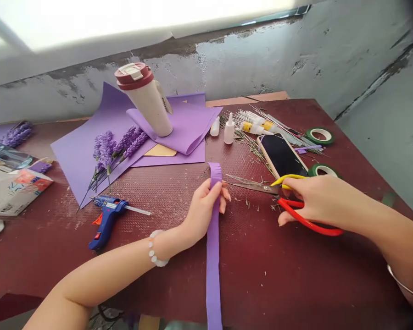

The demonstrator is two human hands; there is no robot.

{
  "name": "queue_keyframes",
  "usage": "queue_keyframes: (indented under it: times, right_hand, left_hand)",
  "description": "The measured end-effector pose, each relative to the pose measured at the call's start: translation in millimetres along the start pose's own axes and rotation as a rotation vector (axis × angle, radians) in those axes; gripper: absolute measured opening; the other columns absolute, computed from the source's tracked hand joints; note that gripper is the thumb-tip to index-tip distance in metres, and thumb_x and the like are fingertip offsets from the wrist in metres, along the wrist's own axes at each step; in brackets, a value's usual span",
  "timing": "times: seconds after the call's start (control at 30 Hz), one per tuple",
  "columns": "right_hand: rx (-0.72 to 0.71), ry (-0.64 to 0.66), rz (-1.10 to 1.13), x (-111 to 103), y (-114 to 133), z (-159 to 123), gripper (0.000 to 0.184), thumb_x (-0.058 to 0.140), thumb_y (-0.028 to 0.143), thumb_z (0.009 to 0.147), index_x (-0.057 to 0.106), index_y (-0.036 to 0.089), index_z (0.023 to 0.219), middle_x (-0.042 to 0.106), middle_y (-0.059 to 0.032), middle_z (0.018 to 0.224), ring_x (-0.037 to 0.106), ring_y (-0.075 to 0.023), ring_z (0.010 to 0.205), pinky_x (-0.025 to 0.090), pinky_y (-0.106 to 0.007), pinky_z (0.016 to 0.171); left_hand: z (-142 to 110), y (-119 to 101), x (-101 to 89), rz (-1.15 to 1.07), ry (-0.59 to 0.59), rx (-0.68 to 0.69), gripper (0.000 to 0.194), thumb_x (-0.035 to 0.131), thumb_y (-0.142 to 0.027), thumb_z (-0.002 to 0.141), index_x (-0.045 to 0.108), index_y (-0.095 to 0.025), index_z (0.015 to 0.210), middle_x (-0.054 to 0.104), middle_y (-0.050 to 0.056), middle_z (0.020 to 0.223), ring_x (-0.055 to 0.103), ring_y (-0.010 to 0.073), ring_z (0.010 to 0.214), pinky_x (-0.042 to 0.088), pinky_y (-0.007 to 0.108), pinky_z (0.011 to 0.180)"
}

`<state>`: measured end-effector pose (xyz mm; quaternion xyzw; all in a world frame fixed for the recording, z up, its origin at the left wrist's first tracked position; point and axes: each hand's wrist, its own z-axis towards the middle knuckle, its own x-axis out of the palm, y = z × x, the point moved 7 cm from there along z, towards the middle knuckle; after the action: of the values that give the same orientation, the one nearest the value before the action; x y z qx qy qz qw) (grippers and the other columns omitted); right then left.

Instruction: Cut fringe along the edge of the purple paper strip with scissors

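A long purple paper strip (pixel 213 266) is pinched between the thumb and fingers of my left hand (pixel 203 206). Its upper end stands above the fingers and shows short cuts along the right edge. The lower part runs down over the table's front edge. In my right hand (pixel 313 197) are scissors (pixel 266 188) with one yellow and one red handle. Their blades are parted and point left, with the tips close to the strip's right side, just by my left fingertips.
On the dark red table (pixel 261 275) lie a blue glue gun (pixel 108 220), purple flower stems (pixel 105 149), large purple sheets (pixel 79 142), a phone (pixel 282 153), green tape rolls (pixel 320 135) and wire stems (pixel 241 117). A tumbler (pixel 149 105) and small bottle (pixel 229 130) stand behind.
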<state>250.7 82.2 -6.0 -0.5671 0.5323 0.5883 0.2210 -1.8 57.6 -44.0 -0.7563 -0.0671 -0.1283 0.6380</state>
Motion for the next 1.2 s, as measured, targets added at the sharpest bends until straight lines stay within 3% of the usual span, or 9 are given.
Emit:
queue_keyframes:
  times: [0.13, 0.3, 0.43, 0.6, 0.7, 0.97, 1.07, 1.2]
  right_hand:
    - [-0.009, 0.102, 0.039, 0, 16, -1, 0.055, 0.085, 0.080, 0.079, 0.060, 0.031, 0.086, 0.079, -0.0052, 0.081, 0.072, -0.0345, 0.072, 0.045, -0.040, 0.066]
    - [-0.042, 0.069, 0.055, 5, 25, -3, 0.063, 0.079, 0.091, 0.076, 0.058, 0.032, 0.079, 0.074, -0.0020, 0.072, 0.068, -0.0315, 0.066, 0.044, -0.039, 0.064]
    - [0.021, 0.080, 0.041, 6, 21, -8, 0.067, 0.082, 0.093, 0.072, 0.052, 0.033, 0.076, 0.072, -0.0017, 0.068, 0.063, -0.0294, 0.059, 0.042, -0.039, 0.060]
    - [0.049, 0.073, 0.030, 14, 10, -10, 0.068, 0.083, 0.092, 0.074, 0.047, 0.034, 0.075, 0.065, 0.0017, 0.060, 0.056, -0.0255, 0.050, 0.038, -0.037, 0.055]
    - [0.027, 0.121, 0.034, 25, 8, -12, 0.066, 0.085, 0.089, 0.076, 0.050, 0.033, 0.079, 0.061, 0.0043, 0.059, 0.055, -0.0245, 0.052, 0.035, -0.036, 0.055]
    - [0.010, 0.143, 0.063, 28, 24, -10, 0.065, 0.082, 0.091, 0.077, 0.053, 0.033, 0.083, 0.049, 0.0089, 0.053, 0.049, -0.0221, 0.048, 0.035, -0.035, 0.056]
    - [-0.001, 0.144, 0.090, 26, 25, -7, 0.064, 0.085, 0.089, 0.075, 0.055, 0.033, 0.086, 0.046, 0.0095, 0.053, 0.051, -0.0233, 0.051, 0.034, -0.035, 0.057]
    - [-0.015, 0.207, 0.166, 26, 23, -6, 0.069, 0.093, 0.083, 0.070, 0.047, 0.033, 0.082, 0.042, 0.0111, 0.057, 0.050, -0.0211, 0.054, 0.032, -0.033, 0.056]
  left_hand:
    - [0, 0, -1.1, -0.028, 0.002, 0.019, 0.026, 0.080, -0.040, 0.104, 0.067, -0.018, 0.097, 0.070, -0.004, 0.077, 0.053, 0.0075, 0.052, 0.044, 0.024, 0.060]
    - [-5, -3, 0.6, 0.040, 0.043, 0.039, 0.024, 0.076, -0.037, 0.106, 0.066, -0.019, 0.094, 0.070, -0.004, 0.078, 0.055, 0.0083, 0.055, 0.047, 0.025, 0.062]
    - [-8, -5, -1.6, 0.039, 0.022, 0.037, 0.016, 0.075, -0.032, 0.106, 0.068, -0.019, 0.101, 0.070, -0.004, 0.082, 0.057, 0.0090, 0.057, 0.049, 0.025, 0.065]
    - [-10, -2, -1.0, 0.072, 0.028, -0.013, 0.026, 0.070, -0.035, 0.109, 0.067, -0.019, 0.089, 0.067, -0.004, 0.071, 0.058, 0.0109, 0.058, 0.050, 0.026, 0.068]
    - [-11, -2, -1.8, 0.040, 0.014, -0.014, 0.017, 0.076, -0.034, 0.107, 0.072, -0.018, 0.100, 0.075, -0.002, 0.080, 0.060, 0.0099, 0.056, 0.052, 0.027, 0.068]
    - [-18, 5, 13.7, -0.024, 0.199, -0.161, 0.026, 0.081, -0.037, 0.107, 0.069, -0.018, 0.095, 0.085, 0.004, 0.088, 0.074, 0.0140, 0.058, 0.062, 0.028, 0.064]
    - [-20, 3, 14.8, -0.016, 0.200, -0.145, 0.027, 0.082, -0.037, 0.107, 0.069, -0.019, 0.092, 0.086, 0.005, 0.088, 0.073, 0.0143, 0.058, 0.064, 0.029, 0.065]
    - [-23, -2, 15.5, -0.017, 0.211, -0.085, 0.026, 0.081, -0.032, 0.107, 0.068, -0.019, 0.089, 0.084, 0.002, 0.083, 0.069, 0.0108, 0.055, 0.059, 0.025, 0.063]
